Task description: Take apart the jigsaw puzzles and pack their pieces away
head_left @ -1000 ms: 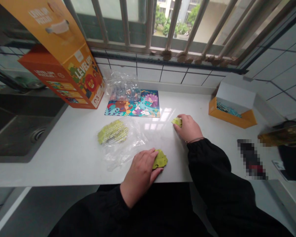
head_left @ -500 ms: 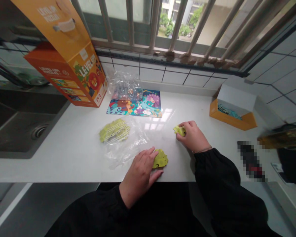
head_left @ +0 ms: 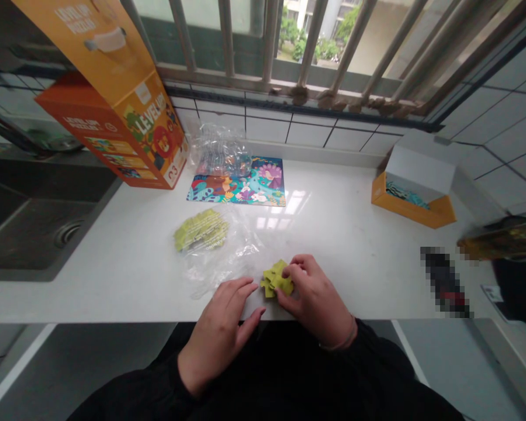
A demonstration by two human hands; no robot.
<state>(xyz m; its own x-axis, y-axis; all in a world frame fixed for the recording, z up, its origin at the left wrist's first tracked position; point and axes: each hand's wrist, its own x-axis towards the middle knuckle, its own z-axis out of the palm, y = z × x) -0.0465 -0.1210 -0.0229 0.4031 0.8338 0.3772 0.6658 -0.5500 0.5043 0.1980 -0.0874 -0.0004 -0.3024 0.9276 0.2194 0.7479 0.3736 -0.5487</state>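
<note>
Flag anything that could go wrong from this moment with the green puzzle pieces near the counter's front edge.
1. The right hand presses the green pieces close to the counter front edge; a slip could push one off.
2. The left hand rests beside the loose plastic bag; it could drag the bag and the pieces inside.

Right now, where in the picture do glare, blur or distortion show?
Head view: window glare on the white counter beyond the green puzzle pieces; window bars splay from wide-angle distortion; a pixelated patch at right.
</note>
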